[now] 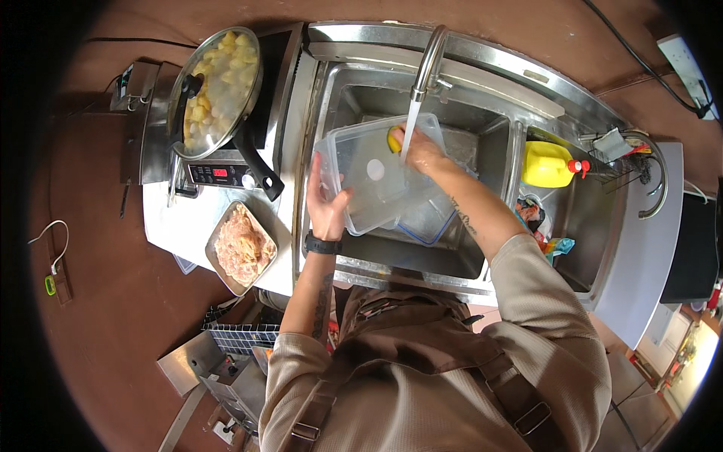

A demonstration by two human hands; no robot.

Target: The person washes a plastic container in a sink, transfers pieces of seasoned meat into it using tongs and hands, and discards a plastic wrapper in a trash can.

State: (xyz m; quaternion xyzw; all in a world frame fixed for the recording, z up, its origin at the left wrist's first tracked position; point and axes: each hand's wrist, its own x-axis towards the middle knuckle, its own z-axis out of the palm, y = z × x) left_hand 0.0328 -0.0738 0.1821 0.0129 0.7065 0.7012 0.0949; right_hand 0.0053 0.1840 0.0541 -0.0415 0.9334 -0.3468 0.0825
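Over the large basin of a stainless-steel sink, my left hand grips the left edge of a clear plastic container, its thumb over the rim. My right hand is inside the container near its far right corner, holding a yellow sponge against the plastic. Water runs from the curved metal faucet beside my right hand. Beneath the container, in the basin, lies another clear plastic piece with a blue edge, partly hidden.
Left of the sink, a glass-lidded pan of yellow chunks sits on an induction cooker. A metal tray of raw minced meat is nearer me. The right basin has a yellow jug, colourful packets and a wire rack.
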